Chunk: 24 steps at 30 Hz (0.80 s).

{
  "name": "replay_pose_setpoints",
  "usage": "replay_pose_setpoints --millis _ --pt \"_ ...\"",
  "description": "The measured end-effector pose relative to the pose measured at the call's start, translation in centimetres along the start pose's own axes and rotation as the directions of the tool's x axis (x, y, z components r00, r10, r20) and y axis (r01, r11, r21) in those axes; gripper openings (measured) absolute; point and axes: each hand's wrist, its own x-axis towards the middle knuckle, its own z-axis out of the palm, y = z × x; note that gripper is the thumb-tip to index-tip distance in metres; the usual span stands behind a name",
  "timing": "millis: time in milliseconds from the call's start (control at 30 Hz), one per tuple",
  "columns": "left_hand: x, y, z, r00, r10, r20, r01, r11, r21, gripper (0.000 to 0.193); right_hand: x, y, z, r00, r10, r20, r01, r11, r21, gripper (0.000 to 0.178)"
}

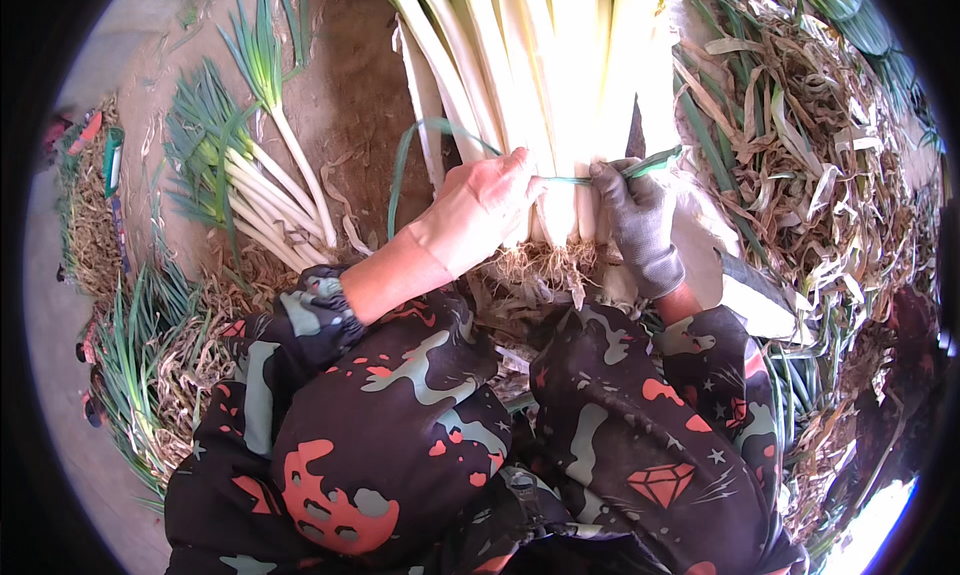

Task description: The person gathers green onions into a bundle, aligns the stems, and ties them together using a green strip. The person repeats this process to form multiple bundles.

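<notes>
1. Grip: the bare left hand [482,203] is closed, fingers curled, apparently on the green band [568,180]; the exact pinch is hidden behind the knuckles. The gloved right hand [640,220] pinches the same band between thumb and fingers.
2. Between the hands: the band crosses the face of the upright-looking bundle of long white-stemmed onions [540,105], just above the roots [550,260]. Whether it passes fully round the back cannot be told.
3. Judgement: draw both ends apart evenly, at one level; an uneven pull would probably skew the band or crush the outer stems.
4. Left of the grip, the band's slack loops out past the wrist; right of it, a short tail sticks out. Best keep both clear of the stems when tightening.
5. Below the grip: root ends hang roughly level; keeping them so should give a tidy bundle.
6. Further out: loose onions [285,190] lie left, dry leaf litter [815,145] right, both well apart from the hands.
</notes>
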Motion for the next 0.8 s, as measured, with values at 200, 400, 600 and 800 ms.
replay_pose_setpoints --millis 200,400,600,800 --pt "1.3 2.2 -0.9 0.896 -0.353 0.270 0.424 0.860 -0.283 0.015 0.0 -2.8 -1.0 0.983 0.170 0.067 -0.165 0.983 -0.079 0.021" --pt "2.1 2.1 -1.1 0.966 -0.155 0.205 0.124 0.980 0.156 0.019 0.2 -10.2 -3.0 0.798 -0.213 0.564 0.312 0.946 -0.085 0.016" --pt "1.8 1.4 -0.4 0.975 0.174 0.138 -0.212 0.916 0.342 0.016 8.9 -13.7 0.6 0.886 -0.154 0.436 0.297 0.912 -0.281 0.031" --pt "1.8 1.1 0.0 0.953 0.284 0.110 -0.303 0.850 0.431 0.027 10.8 -12.6 9.8 0.629 0.136 0.766 0.761 0.095 -0.642 0.022"
